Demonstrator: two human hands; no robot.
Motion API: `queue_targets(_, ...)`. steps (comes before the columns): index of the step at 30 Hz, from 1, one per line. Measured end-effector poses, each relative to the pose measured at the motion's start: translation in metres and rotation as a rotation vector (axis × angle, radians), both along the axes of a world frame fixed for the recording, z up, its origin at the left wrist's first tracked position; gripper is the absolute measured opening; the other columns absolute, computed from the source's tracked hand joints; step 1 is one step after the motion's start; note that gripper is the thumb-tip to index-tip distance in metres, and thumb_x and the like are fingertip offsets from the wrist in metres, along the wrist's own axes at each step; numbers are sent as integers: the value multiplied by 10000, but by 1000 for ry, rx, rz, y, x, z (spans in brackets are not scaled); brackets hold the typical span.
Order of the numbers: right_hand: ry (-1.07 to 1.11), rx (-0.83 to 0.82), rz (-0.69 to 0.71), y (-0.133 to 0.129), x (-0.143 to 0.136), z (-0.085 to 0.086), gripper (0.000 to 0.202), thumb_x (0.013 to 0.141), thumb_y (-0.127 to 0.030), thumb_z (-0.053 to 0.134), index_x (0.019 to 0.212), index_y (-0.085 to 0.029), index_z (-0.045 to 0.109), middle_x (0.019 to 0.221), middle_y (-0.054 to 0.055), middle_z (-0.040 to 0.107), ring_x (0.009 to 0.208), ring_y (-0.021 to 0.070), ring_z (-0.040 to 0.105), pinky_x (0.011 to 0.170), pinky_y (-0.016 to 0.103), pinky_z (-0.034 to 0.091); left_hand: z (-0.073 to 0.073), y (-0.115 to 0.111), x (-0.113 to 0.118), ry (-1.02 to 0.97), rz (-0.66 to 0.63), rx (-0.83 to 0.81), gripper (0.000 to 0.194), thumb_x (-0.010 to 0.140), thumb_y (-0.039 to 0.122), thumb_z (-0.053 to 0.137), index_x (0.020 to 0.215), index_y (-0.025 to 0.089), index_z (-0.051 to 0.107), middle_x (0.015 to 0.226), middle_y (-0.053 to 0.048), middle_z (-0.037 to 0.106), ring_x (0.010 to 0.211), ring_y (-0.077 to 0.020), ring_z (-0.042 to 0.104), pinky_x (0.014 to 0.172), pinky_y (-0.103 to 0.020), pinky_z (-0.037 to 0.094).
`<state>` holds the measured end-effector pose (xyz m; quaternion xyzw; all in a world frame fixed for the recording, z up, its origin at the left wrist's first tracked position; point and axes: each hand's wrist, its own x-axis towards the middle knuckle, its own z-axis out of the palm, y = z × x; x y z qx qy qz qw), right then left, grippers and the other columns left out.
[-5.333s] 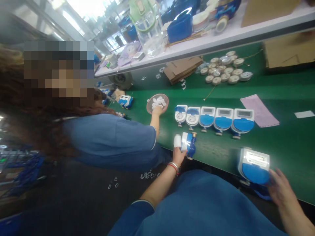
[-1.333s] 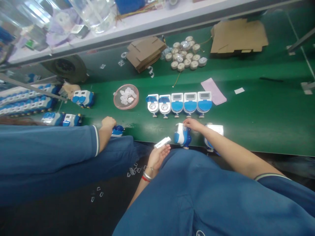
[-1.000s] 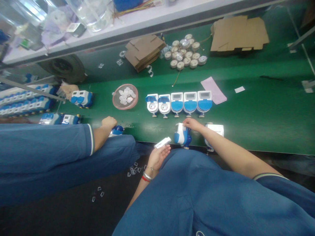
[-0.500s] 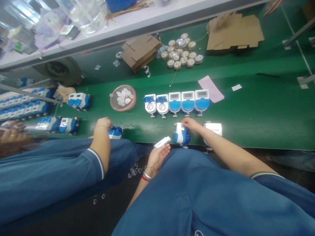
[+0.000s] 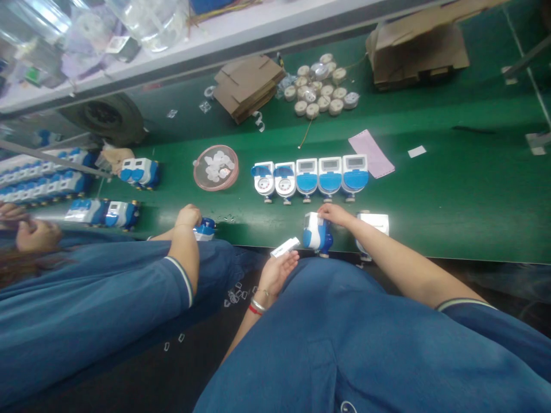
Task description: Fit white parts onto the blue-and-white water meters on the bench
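My left hand, palm up at the bench edge, holds a small white rectangular piece with dark print on it; I cannot tell its exact kind. My right hand has its fingertips closed on the upper right edge of a white-and-blue water meter, which stands at the edge in front of me. Under my right forearm, a second meter with a white top is partly hidden. Behind my hands stands a row of several water meters, two with their blue lids raised.
A co-worker's hand is at another meter on my left. A pink basket holds translucent discs. Farther back are round white parts, folded cardboard, a cardboard box and a pink sheet. More meters stand left.
My hands have barely moved. The cardboard at the back right is now raised and folded up. The co-worker's arm on my left has shifted slightly right.
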<state>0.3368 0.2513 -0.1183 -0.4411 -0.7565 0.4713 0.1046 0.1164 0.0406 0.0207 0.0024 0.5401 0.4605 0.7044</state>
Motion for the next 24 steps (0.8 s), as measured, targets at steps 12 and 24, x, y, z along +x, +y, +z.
queue_targets(12, -6, 21, -43, -5, 0, -1, 190, 757, -315, 549, 736, -162, 660, 991, 48, 628, 813, 136, 559, 748, 243, 422, 7, 1, 3, 11, 12, -19, 249, 729, 190, 641, 957, 94, 608, 990, -138, 654, 919, -188, 620, 914, -349, 454)
queue_targets(24, 37, 65, -153, -22, -2, -4, 213, 779, -325, 517, 706, -165, 637, 1009, 50, 603, 884, 151, 546, 814, 279, 423, 2, 0, 2, 22, -5, -8, 230, 731, 197, 639, 931, 87, 618, 1022, -153, 643, 927, -194, 618, 931, -357, 446)
